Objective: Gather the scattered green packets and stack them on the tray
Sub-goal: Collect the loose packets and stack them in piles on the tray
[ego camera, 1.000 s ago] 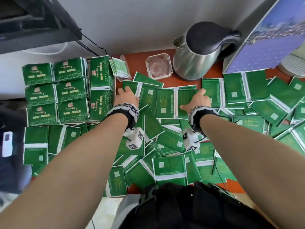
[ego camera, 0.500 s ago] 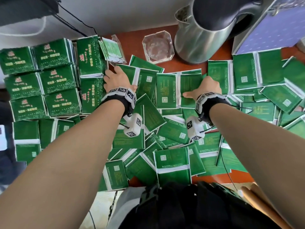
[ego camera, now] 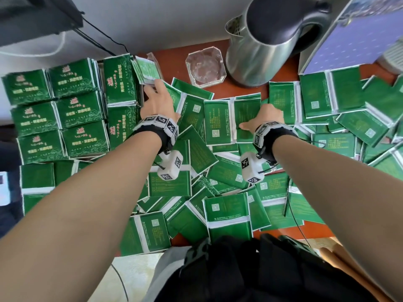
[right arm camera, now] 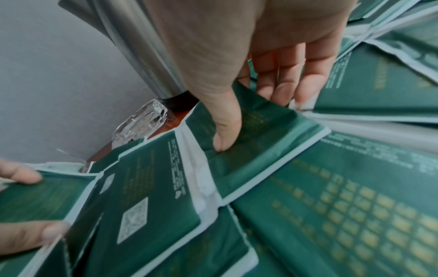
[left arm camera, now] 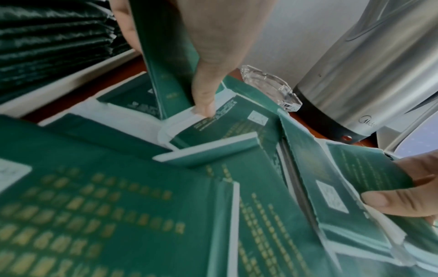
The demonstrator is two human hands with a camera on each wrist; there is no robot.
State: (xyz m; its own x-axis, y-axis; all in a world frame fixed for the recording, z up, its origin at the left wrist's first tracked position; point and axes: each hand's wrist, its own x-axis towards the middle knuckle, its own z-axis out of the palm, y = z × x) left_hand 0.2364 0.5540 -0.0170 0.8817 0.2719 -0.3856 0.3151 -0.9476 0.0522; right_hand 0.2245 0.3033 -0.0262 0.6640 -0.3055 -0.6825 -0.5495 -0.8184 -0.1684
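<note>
Green packets (ego camera: 226, 205) lie scattered over the brown table. More packets (ego camera: 65, 110) are stacked in rows on the tray (left arm camera: 59, 88) at the left. My left hand (ego camera: 158, 99) is beside the tray's right side and pinches one packet (left arm camera: 163, 56) upright between thumb and fingers. My right hand (ego camera: 265, 117) is at the centre. It grips another packet (right arm camera: 260, 146), with the thumb pressed on its face and the fingers curled over its far edge.
A steel kettle (ego camera: 268, 46) and a glass ashtray (ego camera: 205, 66) stand at the back. A purple board (ego camera: 357, 44) leans at the far right. A small pile of paler packets (ego camera: 147, 69) sits by the tray's far corner. The table's front edge is near my body.
My left hand has reached farther along the tray's right side toward the pale pile. My right hand stays on the same packet. The head view has moved closer.
</note>
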